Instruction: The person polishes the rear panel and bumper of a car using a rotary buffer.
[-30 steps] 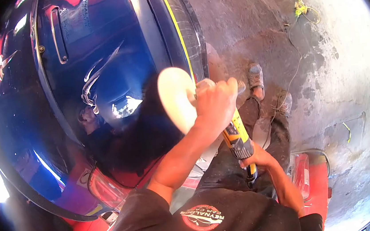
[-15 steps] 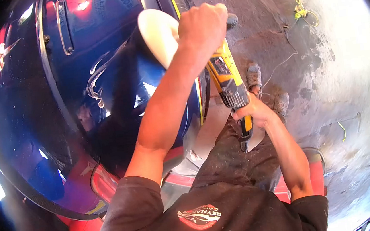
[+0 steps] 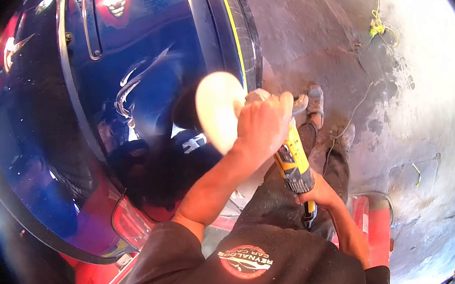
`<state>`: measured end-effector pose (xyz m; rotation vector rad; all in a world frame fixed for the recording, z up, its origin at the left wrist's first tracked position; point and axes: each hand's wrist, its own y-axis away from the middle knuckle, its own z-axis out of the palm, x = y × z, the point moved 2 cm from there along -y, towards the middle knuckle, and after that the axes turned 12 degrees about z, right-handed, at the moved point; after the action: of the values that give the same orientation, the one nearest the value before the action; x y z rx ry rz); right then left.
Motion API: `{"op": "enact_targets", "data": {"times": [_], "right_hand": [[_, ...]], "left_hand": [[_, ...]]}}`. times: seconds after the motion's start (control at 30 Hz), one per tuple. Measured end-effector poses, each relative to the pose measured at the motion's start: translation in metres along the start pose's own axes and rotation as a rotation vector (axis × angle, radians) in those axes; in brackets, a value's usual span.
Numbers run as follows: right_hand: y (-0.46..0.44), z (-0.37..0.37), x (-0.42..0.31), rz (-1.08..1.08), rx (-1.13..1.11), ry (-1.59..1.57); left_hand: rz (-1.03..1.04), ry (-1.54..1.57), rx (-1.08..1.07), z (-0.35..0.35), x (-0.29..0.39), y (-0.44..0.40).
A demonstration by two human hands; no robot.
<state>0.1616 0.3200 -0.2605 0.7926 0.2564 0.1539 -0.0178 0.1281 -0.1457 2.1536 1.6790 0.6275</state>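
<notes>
A yellow and black power polisher [image 3: 293,156] is held in front of my body with both hands. My left hand [image 3: 265,117] is closed around its front handle, just behind the round cream pad [image 3: 216,107]. Lower down, my right hand [image 3: 317,189] is wrapped around the rear grip, partly hidden by the tool's body. The pad faces the glossy dark blue car panel [image 3: 145,79] on the left, at the panel's right-hand side. Whether pad and paint touch, I cannot tell.
A yellow cord [image 3: 377,28] lies on the worn concrete floor [image 3: 400,120] to the right, with a thin cable [image 3: 357,108] running towards my feet. Red structure [image 3: 379,225] shows on the right beside my body. A shoe [image 3: 315,100] stands near the polisher.
Both hands and the polisher have come closer to my body, so the pad sits lower along the panel's edge. The view has also shifted slightly.
</notes>
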Motion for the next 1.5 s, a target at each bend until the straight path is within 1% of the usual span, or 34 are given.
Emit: {"op": "enact_targets", "data": {"times": [0.07, 0.1, 0.17, 0.2, 0.27, 0.3, 0.33, 0.4, 0.43, 0.5, 0.57, 0.6, 0.67, 0.73, 0.8, 0.87, 0.9, 1.0, 1.03, 1.1, 1.13, 1.17, 1.2, 1.4, 1.47, 1.5], "right_hand": [[-0.019, -0.006, -0.024, -0.096, -0.009, -0.012], [-0.024, -0.007, -0.05, -0.13, -0.015, -0.026], [-0.032, -0.007, -0.106, -0.197, -0.015, -0.074], [-0.036, -0.007, -0.137, -0.227, -0.01, -0.106], [-0.046, -0.014, -0.187, -0.307, -0.013, -0.045], [-0.055, -0.017, -0.207, -0.334, 0.004, 0.02], [-0.062, -0.021, -0.223, -0.359, 0.023, 0.083], [-0.07, -0.022, -0.244, -0.33, 0.026, 0.045], [-0.071, -0.02, -0.242, -0.307, 0.025, 0.026], [-0.067, -0.014, -0.224, -0.339, 0.021, 0.01], [-0.059, -0.01, -0.204, -0.351, 0.0, 0.022], [-0.052, -0.008, -0.186, -0.331, 0.002, 0.008], [-0.04, -0.001, -0.14, -0.289, 0.005, -0.028], [-0.034, -0.002, -0.086, -0.218, -0.007, -0.035], [-0.028, -0.006, -0.031, -0.219, 0.074, 0.061], [-0.019, -0.006, 0.012, -0.2, 0.086, 0.124], [-0.012, -0.005, 0.028, -0.179, 0.097, 0.13], [-0.001, -0.005, 0.058, -0.149, 0.101, 0.151], [0.003, -0.005, 0.061, -0.152, 0.112, 0.158], [0.007, -0.006, 0.058, -0.188, 0.162, 0.231], [0.015, 0.0, 0.043, -0.162, 0.196, 0.228], [0.019, 0.001, 0.034, -0.18, 0.219, 0.216], [0.02, 0.001, 0.023, -0.197, 0.247, 0.203], [0.025, 0.017, -0.093, -0.271, 0.406, 0.409], [0.018, 0.024, -0.135, -0.331, 0.407, 0.419], [0.013, 0.025, -0.155, -0.32, 0.421, 0.428]], "left_hand": [[0.048, -0.074, 0.115, -0.023, -0.015, -0.022], [0.038, -0.134, 0.152, -0.03, -0.028, -0.037], [0.006, -0.084, 0.225, -0.056, -0.054, -0.072], [0.002, -0.079, 0.223, -0.079, -0.059, -0.085], [-0.059, -0.147, 0.265, -0.107, -0.077, -0.114], [-0.034, -0.2, 0.29, -0.114, -0.091, -0.128], [-0.014, -0.236, 0.37, -0.121, -0.1, -0.138], [0.049, -0.336, 0.423, -0.134, -0.111, -0.151], [0.039, -0.262, 0.423, -0.135, -0.111, -0.145], [0.024, -0.114, 0.42, -0.139, -0.103, -0.134], [-0.019, -0.174, 0.34, -0.121, -0.091, -0.112], [-0.038, -0.205, 0.297, -0.109, -0.083, -0.099], [-0.073, -0.166, 0.233, -0.081, -0.064, -0.066], [-0.04, -0.133, 0.255, -0.052, -0.042, -0.027], [-0.059, -0.137, 0.254, -0.021, -0.017, 0.011], [-0.102, 0.002, 0.171, 0.002, -0.002, 0.04], [-0.124, 0.07, 0.13, 0.012, 0.005, 0.052], [-0.15, 0.136, 0.08, 0.029, 0.017, 0.075], [-0.142, 0.148, 0.129, 0.029, 0.02, 0.078], [-0.094, 0.156, 0.159, 0.022, 0.015, 0.082], [-0.074, 0.156, 0.179, 0.015, 0.01, 0.084], [-0.026, 0.182, 0.315, 0.007, 0.006, 0.083], [-0.021, 0.186, 0.371, -0.001, -0.001, 0.082], [-0.006, 0.138, 0.673, -0.06, -0.054, 0.048], [-0.007, 0.075, 0.745, -0.08, -0.077, 0.024], [0.014, 0.105, 0.802, -0.092, -0.088, 0.012]]}}
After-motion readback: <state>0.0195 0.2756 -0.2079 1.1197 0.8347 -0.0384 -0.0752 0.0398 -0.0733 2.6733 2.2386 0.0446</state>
